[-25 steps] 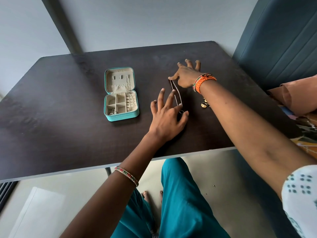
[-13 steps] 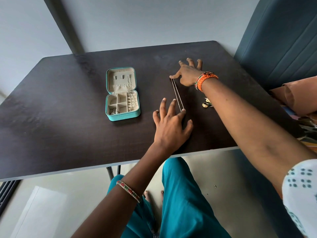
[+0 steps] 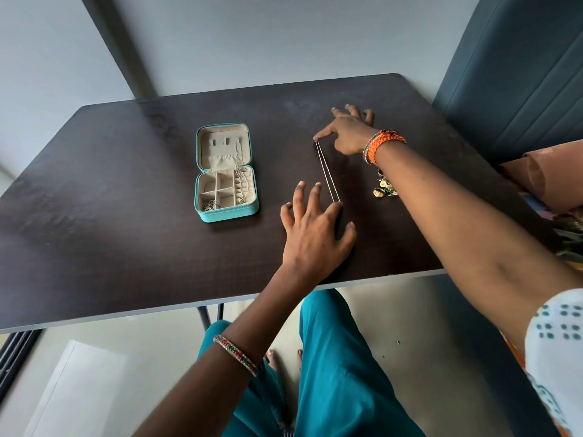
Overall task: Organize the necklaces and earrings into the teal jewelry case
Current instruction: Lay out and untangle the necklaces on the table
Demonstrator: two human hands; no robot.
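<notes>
The thin chain necklace (image 3: 327, 173) now lies drawn straighter, right of the open teal jewelry case (image 3: 225, 173). The right hand (image 3: 348, 134) pins its far end with spread fingers; the left hand (image 3: 315, 228), fingers straight, has slid nearer, pressing the near end, ready for folding.

One camera only, worn on my head, looking forward and steeply down over the dark table (image 3: 94, 216) from its near edge. It sits close, with a wide angle: both my forearms run up from the bottom, my knees show beneath the table, and the far wall (image 3: 284, 42) closes the top.
</notes>
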